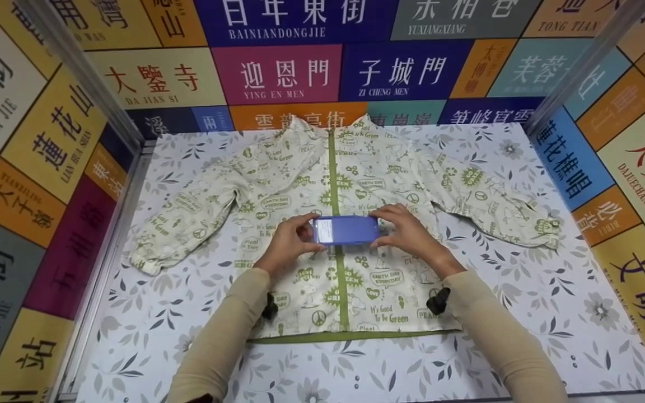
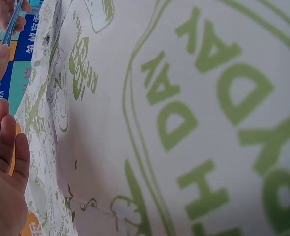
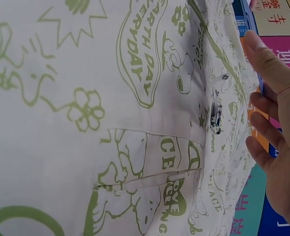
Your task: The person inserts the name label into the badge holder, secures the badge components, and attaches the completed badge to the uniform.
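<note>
1. Head view: the left hand (image 1: 286, 243) and the right hand (image 1: 409, 235) pinched a smartphone (image 1: 350, 230) at its short ends, above the printed jacket (image 1: 381, 190). Perhaps one loosened pinch could drop it. Its long axis ran left-right, the whitish part at left.
2. Left wrist: only its thin edge showed.
3. Right wrist: the right thumb (image 3: 270, 64) reached its end; finger contact I could not tell.
</note>
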Motion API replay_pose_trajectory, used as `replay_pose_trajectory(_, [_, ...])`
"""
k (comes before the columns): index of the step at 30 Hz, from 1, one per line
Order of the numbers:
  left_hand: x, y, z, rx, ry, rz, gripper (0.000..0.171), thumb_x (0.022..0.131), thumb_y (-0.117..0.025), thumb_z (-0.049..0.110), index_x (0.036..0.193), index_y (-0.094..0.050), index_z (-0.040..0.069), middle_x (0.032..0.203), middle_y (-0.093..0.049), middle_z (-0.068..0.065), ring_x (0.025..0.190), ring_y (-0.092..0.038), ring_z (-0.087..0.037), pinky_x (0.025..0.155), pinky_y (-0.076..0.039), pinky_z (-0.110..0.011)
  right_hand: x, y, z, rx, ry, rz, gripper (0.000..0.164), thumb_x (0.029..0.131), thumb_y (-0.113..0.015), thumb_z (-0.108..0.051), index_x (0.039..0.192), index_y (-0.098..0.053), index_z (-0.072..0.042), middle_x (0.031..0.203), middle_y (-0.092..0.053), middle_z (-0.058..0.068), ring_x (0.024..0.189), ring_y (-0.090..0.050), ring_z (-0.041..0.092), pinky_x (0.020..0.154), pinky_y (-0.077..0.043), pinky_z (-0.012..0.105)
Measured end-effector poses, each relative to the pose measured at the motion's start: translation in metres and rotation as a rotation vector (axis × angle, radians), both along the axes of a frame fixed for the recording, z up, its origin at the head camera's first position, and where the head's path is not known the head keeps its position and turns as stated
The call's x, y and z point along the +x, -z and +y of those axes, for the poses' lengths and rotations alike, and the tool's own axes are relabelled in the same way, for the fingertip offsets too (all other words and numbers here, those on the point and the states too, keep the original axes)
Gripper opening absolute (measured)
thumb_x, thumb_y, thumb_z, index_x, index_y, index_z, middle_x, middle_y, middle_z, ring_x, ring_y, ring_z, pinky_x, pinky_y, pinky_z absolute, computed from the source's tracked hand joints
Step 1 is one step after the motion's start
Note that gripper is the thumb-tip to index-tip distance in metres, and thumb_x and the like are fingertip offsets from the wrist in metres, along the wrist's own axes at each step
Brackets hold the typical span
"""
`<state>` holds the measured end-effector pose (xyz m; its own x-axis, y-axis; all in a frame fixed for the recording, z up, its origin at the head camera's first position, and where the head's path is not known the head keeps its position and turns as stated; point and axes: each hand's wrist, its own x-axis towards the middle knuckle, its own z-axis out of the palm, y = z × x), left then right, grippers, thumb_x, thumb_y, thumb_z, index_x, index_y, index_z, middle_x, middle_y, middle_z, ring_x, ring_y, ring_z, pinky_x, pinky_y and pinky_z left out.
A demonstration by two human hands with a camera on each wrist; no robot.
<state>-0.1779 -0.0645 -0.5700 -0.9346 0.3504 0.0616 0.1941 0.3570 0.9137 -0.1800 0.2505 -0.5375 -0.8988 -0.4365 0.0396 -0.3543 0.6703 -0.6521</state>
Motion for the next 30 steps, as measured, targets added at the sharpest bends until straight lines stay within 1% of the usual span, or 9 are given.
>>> replay_pose_trajectory(7, [0.002,-0.002,0.0,-0.013,0.019,0.004,0.077,0.074,-0.088,0.018,0.142,-0.053,0.008,0.093,-0.061,-0.004,0.079,-0.056,-0.015,0.073,-0.051,-0.029,0.001,0.0,-0.003,0.026,-0.008,0.013,0.077,0.072,-0.084,-0.033,0.14,-0.056,-0.014,0.138,-0.057,0.005,0.131,-0.047,0.028,0.112,-0.041,0.052])
replay_pose_trajectory(13, [0.002,-0.002,0.001,0.016,0.012,-0.007,0.077,0.073,-0.088,0.013,0.142,-0.054,0.007,0.093,-0.062,-0.006,0.08,-0.055,-0.016,0.073,-0.05,-0.027,0.002,0.0,-0.006,0.023,-0.018,0.038,0.077,0.072,-0.084,-0.033,0.141,-0.055,-0.014,0.139,-0.057,0.004,0.13,-0.049,0.028,0.113,-0.041,0.052])
replay_pose_trajectory(16, [0.002,-0.002,0.002,0.007,0.013,-0.001,0.077,0.073,-0.088,0.013,0.142,-0.054,0.007,0.093,-0.062,-0.006,0.081,-0.056,-0.015,0.074,-0.051,-0.027,0.002,0.001,-0.007,0.015,-0.021,0.039,0.076,0.073,-0.084,-0.031,0.141,-0.055,-0.013,0.139,-0.057,0.004,0.13,-0.049,0.028,0.113,-0.04,0.051])
replay_pose_trajectory(22, [0.002,-0.001,0.004,-0.006,0.008,0.0,0.079,0.071,-0.089,0.013,0.141,-0.053,0.005,0.093,-0.063,-0.005,0.081,-0.057,-0.016,0.076,-0.052,-0.031,0.001,0.003,-0.01,0.005,-0.031,0.054,0.076,0.073,-0.085,-0.028,0.141,-0.055,-0.011,0.138,-0.058,0.005,0.129,-0.05,0.029,0.113,-0.041,0.051])
replay_pose_trajectory(25, [0.001,-0.001,0.005,-0.013,0.0,-0.004,0.08,0.069,-0.089,0.013,0.141,-0.054,0.005,0.094,-0.063,-0.006,0.082,-0.056,-0.016,0.076,-0.052,-0.029,0.001,0.004,-0.011,0.013,-0.034,0.066,0.076,0.073,-0.085,-0.028,0.141,-0.055,-0.009,0.138,-0.057,0.006,0.129,-0.05,0.029,0.112,-0.042,0.05])
replay_pose_trajectory(30, [0.001,-0.002,0.006,-0.016,-0.004,-0.017,0.081,0.069,-0.089,0.014,0.141,-0.053,0.005,0.095,-0.063,-0.007,0.082,-0.056,-0.016,0.073,-0.05,-0.025,0.001,0.004,-0.015,0.014,-0.044,0.075,0.075,0.075,-0.084,-0.027,0.141,-0.054,-0.008,0.138,-0.056,0.007,0.127,-0.051,0.029,0.111,-0.043,0.049])
